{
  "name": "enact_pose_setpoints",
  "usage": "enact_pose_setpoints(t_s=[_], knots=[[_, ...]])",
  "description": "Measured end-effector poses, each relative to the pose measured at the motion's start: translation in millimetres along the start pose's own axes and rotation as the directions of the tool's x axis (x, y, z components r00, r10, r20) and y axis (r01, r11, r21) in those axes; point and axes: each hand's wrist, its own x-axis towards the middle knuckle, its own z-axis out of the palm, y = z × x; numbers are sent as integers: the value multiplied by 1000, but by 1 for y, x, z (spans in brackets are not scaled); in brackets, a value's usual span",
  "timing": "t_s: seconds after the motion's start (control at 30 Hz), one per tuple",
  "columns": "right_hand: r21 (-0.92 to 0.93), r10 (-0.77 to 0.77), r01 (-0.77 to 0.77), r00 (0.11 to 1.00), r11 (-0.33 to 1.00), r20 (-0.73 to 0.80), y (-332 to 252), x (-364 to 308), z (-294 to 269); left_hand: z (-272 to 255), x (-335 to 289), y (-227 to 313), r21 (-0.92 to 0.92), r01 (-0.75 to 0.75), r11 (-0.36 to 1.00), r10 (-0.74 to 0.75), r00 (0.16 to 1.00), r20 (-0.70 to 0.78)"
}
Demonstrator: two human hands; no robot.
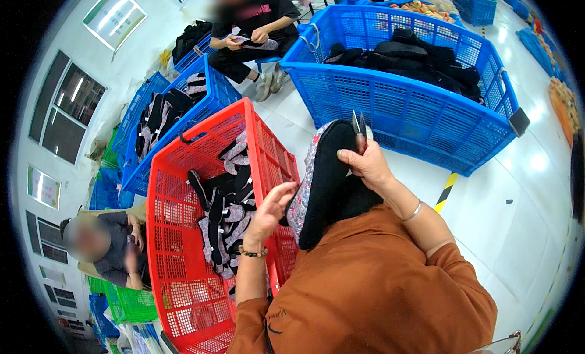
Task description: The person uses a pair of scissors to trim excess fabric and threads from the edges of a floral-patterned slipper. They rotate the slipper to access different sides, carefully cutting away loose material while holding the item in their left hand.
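While the right hand (pixel 373 166) grips the upper edge of a slipper (pixel 323 183) in the head view, its thumb presses on the black face and its fingers are closed. Two pointed metal blades (pixel 356 122) stand up beside that hand, just at the slipper's edge. The slipper is tilted upright in front of the wearer's brown shirt (pixel 378 287), its patterned grey and red side turned to the left. The left hand (pixel 267 217) is at that patterned side, its fingers extended and slightly apart; whether they grip it, I cannot tell. A beaded bracelet (pixel 253 252) circles the left wrist, a bangle (pixel 414 209) the right. Behind the slipper's lower part, a black piece (pixel 350 198) shows against the shirt.

To the left, just beside the left forearm, a red crate (pixel 177 269) holds a heap of black and grey patterned pieces (pixel 228 217). Beyond the slipper, a large blue crate (pixel 396 107) contains black items (pixel 408 55), and yellow-and-black tape (pixel 446 192) runs along the pale floor (pixel 518 226) near it. At the upper left, a seated co-worker (pixel 262 13) holds a patterned piece (pixel 262 44) in both hands; a second person (pixel 116 244) sits left of the red crate.
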Motion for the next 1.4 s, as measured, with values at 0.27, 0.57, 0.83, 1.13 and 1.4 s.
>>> enact_pose_setpoints(t_s=[0.27, 0.57, 0.83, 1.13, 1.4], knots=[[-434, -318, 238, 940, 869, -122, -5, -2, 7, 46, 18, 1, 504, -86, 859, 148, 985, -84], [-865, -572, 486, 748, 127, 337, -26, -23, 15, 49, 12, 1, 560, -126, 819, 246, 959, -143], [-874, -608, 486, 687, -24, 399, -29, -23, 31, 56, 9, 4, 708, -124, 695, 306, 942, -135], [-933, -686, 358, 671, -34, 282, -34, -11, 31, 52, 7, 2, 574, -112, 811, 231, 963, -140], [-882, -652, 440, 720, 166, 237, -17, -8, 5, 27, 14, -4, -223, -34, 974, 12, 995, -100]])
